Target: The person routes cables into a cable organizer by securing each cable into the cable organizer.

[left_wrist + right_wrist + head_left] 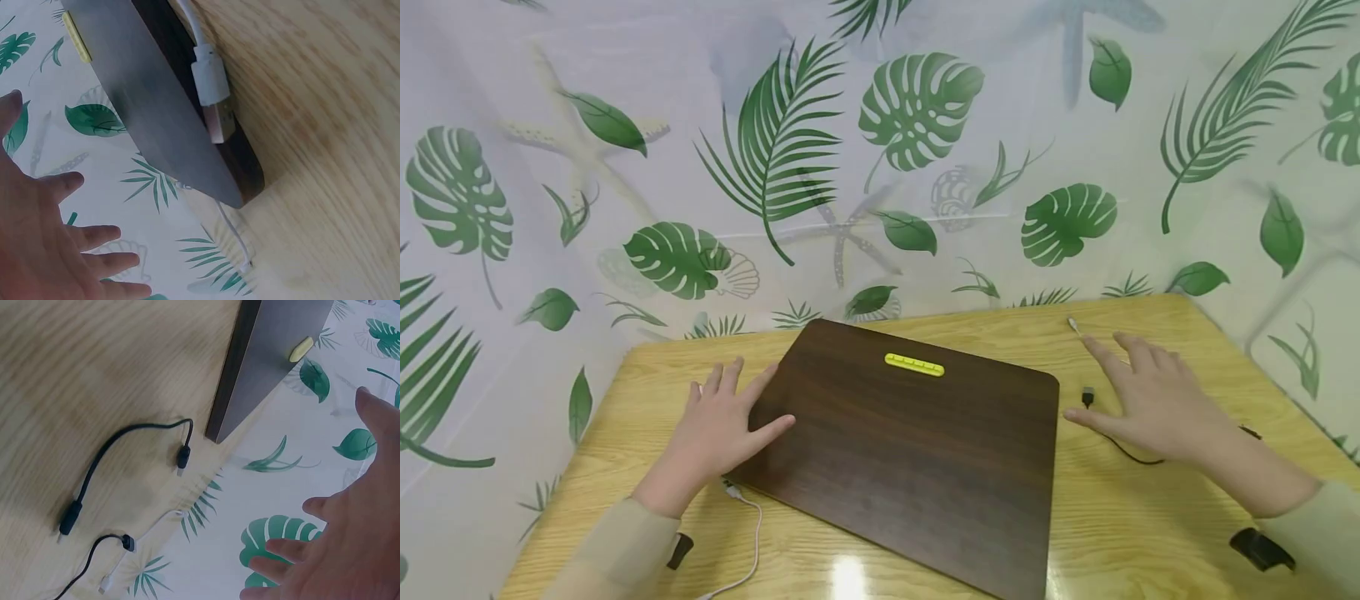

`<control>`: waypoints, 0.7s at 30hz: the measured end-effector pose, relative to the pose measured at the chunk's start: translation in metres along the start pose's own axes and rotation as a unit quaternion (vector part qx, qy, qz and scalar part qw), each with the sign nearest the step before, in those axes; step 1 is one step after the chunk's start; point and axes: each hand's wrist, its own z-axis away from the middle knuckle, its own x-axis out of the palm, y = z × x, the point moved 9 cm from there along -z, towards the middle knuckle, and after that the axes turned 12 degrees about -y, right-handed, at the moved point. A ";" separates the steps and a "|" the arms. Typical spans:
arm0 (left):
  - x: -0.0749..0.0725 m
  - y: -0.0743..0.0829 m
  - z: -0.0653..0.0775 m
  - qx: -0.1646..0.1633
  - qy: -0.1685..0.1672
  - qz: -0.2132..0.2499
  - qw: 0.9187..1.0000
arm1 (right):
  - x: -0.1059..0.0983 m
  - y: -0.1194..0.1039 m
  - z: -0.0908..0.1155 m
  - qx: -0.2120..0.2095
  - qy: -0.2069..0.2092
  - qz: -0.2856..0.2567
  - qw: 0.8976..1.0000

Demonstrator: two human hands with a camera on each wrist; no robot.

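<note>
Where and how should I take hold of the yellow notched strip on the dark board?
Pinch the yellow notched strip across its narrow width at mid-length, probably best from above. It is long and slim, stands slightly proud of the dark wood-grain board, and nothing crowds its long sides. I can't tell whether it is stuck down.

The board (pixel 910 467) looks smooth wood, the table (pixel 797 542) glossy wood-grain, the white plug (pixel 211 82) plastic and metal

A: Backdrop?
B: White sheet (pixel 1000 37), upper frame, printed with green leaves (pixel 921 108) and pale starfish (pixel 841 233).
A: Furniture, light?
B: Wood-grain table (pixel 1120 533), lower frame; glare (pixel 848 575) at bottom centre.
</note>
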 end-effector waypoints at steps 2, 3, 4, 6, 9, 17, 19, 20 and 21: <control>0.001 0.001 -0.003 0.006 0.001 -0.001 1.000 | 0.002 -0.003 -0.001 0.000 -0.003 -0.001 1.000; 0.002 0.002 -0.004 0.008 0.002 -0.002 1.000 | 0.003 -0.004 -0.002 -0.001 -0.005 -0.001 1.000; 0.002 0.002 -0.006 0.010 0.003 -0.001 1.000 | 0.005 -0.006 -0.003 -0.002 -0.006 -0.002 1.000; 0.003 0.002 -0.008 0.009 0.004 0.000 1.000 | 0.007 -0.008 -0.004 -0.006 -0.008 -0.007 1.000; 0.005 0.001 -0.010 0.006 0.003 0.007 1.000 | 0.009 -0.014 -0.003 -0.014 -0.004 -0.019 1.000; 0.014 -0.004 -0.021 0.002 -0.007 0.021 1.000 | 0.022 -0.029 -0.004 -0.027 -0.008 -0.048 0.998; 0.017 -0.005 -0.025 0.002 -0.016 0.022 1.000 | 0.027 -0.032 -0.005 -0.023 -0.015 -0.045 0.999; 0.018 -0.006 -0.026 0.001 -0.020 0.023 1.000 | 0.029 -0.033 -0.006 -0.021 -0.019 -0.046 0.999; 0.020 -0.007 -0.027 -0.001 -0.024 0.023 0.999 | 0.032 -0.034 -0.006 -0.016 -0.022 -0.044 0.999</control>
